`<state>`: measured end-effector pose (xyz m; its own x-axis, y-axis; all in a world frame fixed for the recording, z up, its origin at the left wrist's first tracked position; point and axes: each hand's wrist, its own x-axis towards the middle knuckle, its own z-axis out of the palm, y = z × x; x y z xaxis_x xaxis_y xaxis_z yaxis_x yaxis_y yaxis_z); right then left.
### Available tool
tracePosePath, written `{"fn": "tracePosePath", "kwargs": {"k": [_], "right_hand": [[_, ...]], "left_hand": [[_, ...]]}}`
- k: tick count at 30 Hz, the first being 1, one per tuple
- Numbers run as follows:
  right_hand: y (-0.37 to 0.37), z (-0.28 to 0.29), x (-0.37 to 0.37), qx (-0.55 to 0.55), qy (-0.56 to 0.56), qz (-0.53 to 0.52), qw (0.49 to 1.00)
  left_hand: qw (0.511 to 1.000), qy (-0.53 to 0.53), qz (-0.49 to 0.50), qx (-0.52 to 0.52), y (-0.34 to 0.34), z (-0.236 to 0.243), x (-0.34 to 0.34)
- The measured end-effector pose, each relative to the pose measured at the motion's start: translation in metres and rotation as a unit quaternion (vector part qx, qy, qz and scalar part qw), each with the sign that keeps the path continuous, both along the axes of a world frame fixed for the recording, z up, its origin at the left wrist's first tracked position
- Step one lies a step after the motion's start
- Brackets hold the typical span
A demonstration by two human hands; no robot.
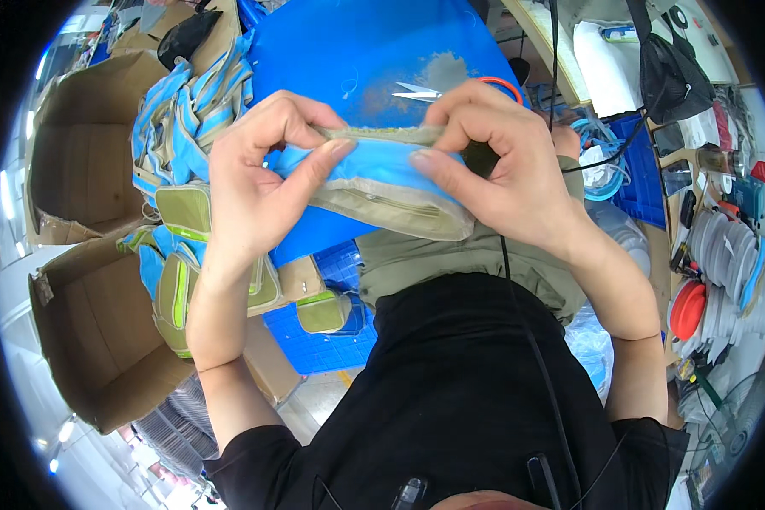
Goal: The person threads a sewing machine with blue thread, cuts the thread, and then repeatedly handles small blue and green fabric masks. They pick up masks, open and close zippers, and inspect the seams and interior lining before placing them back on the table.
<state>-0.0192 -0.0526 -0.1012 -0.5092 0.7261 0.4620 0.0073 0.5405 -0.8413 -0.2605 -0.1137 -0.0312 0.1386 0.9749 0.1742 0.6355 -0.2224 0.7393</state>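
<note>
Both hands hold up a fabric piece with a light blue panel [370, 163] and an olive-beige band with what looks like a zipper along its lower side. My left hand [268, 170] pinches its upper left part between thumb and fingers. My right hand [493, 166] grips the upper right part, thumb pressed on the blue cloth near the beige edge. Behind the piece, scissors with orange handles [501, 85] lie on a blue work surface [340, 59], their blades pointing left.
At left stand two open cardboard boxes [81, 161], with piled blue-and-beige straps [187, 110] and olive pouches [181, 208] beside them. A blue tray [323, 348] sits below. At right are cables [595, 144], a black bag [671, 85] and stacked white reels [714, 246].
</note>
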Motion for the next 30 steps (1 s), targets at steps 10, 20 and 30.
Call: {"fn": "tracePosePath", "kwargs": {"k": [10,20,30], "right_hand": [[-0.003,-0.003,-0.005,-0.025,0.017,-0.014,0.999],[-0.007,0.002,-0.001,-0.030,0.013,-0.004,0.999],[-0.014,0.061,0.014,-0.170,-0.022,0.139,0.975]], "left_hand": [[0.998,0.009,0.020,0.060,-0.008,-0.001,0.005],[0.997,0.014,0.015,0.070,-0.013,0.009,0.011],[0.996,0.064,-0.050,0.045,-0.015,0.066,0.015]]}}
